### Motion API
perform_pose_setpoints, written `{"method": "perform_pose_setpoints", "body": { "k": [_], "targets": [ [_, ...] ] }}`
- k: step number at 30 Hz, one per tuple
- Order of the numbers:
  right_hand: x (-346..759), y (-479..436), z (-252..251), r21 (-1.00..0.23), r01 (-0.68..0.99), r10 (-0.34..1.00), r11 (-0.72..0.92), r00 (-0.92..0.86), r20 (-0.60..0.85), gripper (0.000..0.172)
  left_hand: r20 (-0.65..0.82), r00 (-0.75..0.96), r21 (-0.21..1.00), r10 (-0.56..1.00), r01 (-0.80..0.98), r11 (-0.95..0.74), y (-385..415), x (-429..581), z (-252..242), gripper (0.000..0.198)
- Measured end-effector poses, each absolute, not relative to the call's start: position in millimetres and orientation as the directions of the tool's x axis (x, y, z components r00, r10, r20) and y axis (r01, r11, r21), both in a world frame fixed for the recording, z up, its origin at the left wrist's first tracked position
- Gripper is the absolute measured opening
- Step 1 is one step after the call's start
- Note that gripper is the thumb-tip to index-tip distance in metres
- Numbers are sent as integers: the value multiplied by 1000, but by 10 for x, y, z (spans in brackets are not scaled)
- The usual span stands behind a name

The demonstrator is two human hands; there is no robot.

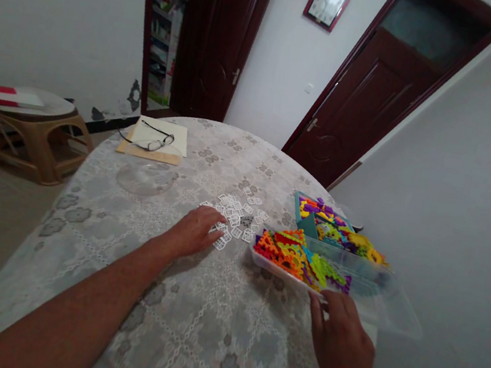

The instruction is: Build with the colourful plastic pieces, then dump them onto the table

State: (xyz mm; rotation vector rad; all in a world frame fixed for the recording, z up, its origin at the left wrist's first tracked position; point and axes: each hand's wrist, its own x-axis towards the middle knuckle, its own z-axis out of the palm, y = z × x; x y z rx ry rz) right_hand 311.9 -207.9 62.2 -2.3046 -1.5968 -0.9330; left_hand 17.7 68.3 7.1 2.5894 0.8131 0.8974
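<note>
My left hand point(197, 229) rests at the near left edge of a loose pile of small white grid-like plastic pieces point(232, 210). Its thumb and fingers are apart, and some pieces lie right under the fingertips. With thumb and fingers pinched on its near rim, my right hand point(341, 326) holds a clear plastic box point(281, 270). Inside the box, toward its left end, lie colourful notched flat pieces point(292, 255) in orange, red, yellow, green and purple. The box's right part shows bare, see-through plastic.
Behind the box sits a teal tray point(309, 225) full of colourful pieces. Eyeglasses point(156, 142) lie on paper point(180, 138) at the far left of the cloth-covered table point(198, 327). A clear round lid-like disc point(145, 178) lies nearer. A stool point(41, 137) stands left; a wall borders the right.
</note>
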Motion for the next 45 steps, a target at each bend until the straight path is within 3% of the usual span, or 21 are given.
{"method": "perform_pose_setpoints", "body": {
  "k": [8,18,27,35,45],
  "targets": [
    [3058,-1285,1287,420,825,841,-379,119,527,26,430,647,381,630,502,-776,655,157,140,28],
    [3005,-439,1642,621,768,965,-158,-12,260,20,421,619,378,664,545,-748,647,134,193,29],
    [2828,-207,1882,664,743,982,-86,-49,181,20,390,611,400,689,562,-724,650,141,196,27],
    [2714,-197,2121,665,739,955,-105,-111,275,22,386,586,405,712,586,-702,658,140,175,31],
    [2762,-143,2062,668,733,964,-128,-65,257,23,357,529,384,770,668,-637,666,136,164,32]
  ]
}}
